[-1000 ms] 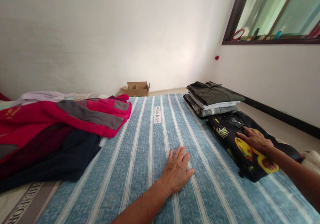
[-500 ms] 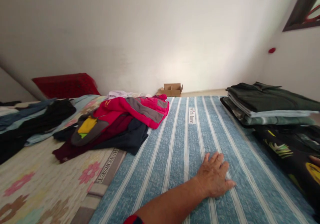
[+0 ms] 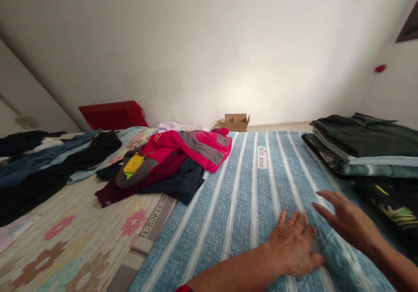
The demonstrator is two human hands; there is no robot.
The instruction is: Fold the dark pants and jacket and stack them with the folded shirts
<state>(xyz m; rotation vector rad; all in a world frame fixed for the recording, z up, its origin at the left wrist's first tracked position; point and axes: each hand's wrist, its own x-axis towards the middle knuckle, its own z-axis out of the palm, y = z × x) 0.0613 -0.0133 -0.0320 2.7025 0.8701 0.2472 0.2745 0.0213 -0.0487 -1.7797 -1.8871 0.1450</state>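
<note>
My left hand (image 3: 293, 245) lies palm down on a blue sheet with white stripes (image 3: 243, 196), its fingers spread and nothing in them. To its right, my right hand (image 3: 351, 222) is just over the sheet with fingers stretched out, also holding nothing; whether it touches the cloth I cannot tell. Beside the right hand is a stack of folded clothes, with a dark green garment (image 3: 362, 134) on top. Close to the right forearm lies a black garment with a yellow-green print (image 3: 388, 205), cut off by the frame's edge.
A pink and grey jacket (image 3: 192, 146) lies heaped over maroon and navy clothes (image 3: 183, 181) at centre left. Dark and denim clothes (image 3: 62, 161) spread over a floral cover (image 3: 81, 239) further left. A cardboard box (image 3: 235, 121) and a red object (image 3: 114, 114) stand by the wall.
My right hand has come from the right edge, off the black garment, to over the sheet near my left hand. My left hand stays flat on the sheet. The view has turned left.
</note>
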